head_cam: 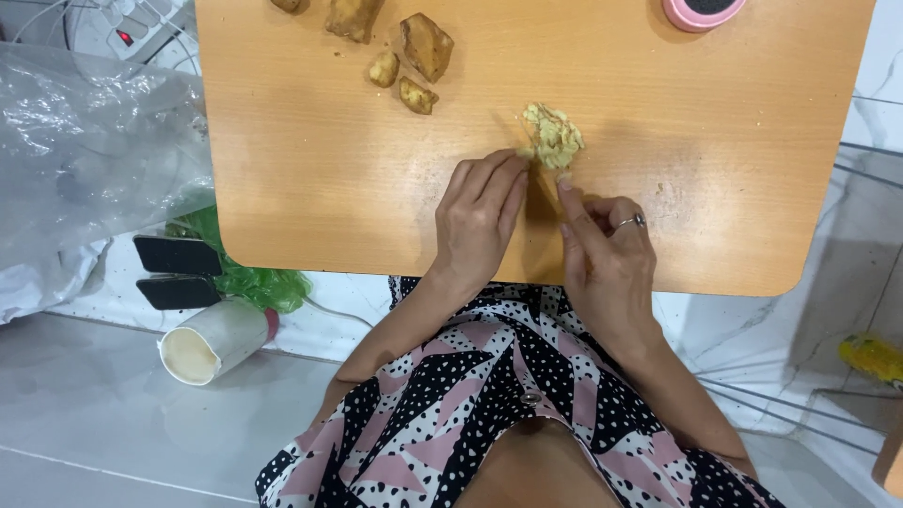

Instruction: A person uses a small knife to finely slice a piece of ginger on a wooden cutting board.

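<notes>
Pile: we see the ginger mash (553,137) on the table (301,169), just beyond both hands.
Left hand (478,221): flat, fingers together, tips touching its near edge.
Right hand (607,259): loosely curled, seemingly empty, forefinger touching.
Nearer: about equal.

A small heap of pale yellow, crushed ginger (553,136) lies on the orange-brown wooden surface (310,179), a little right of its middle. The heap is lumpy and fibrous, spread flat, with ragged edges. A few stray bits sit at its near left edge. Its near side lies just beside the fingertips of both hands.
</notes>
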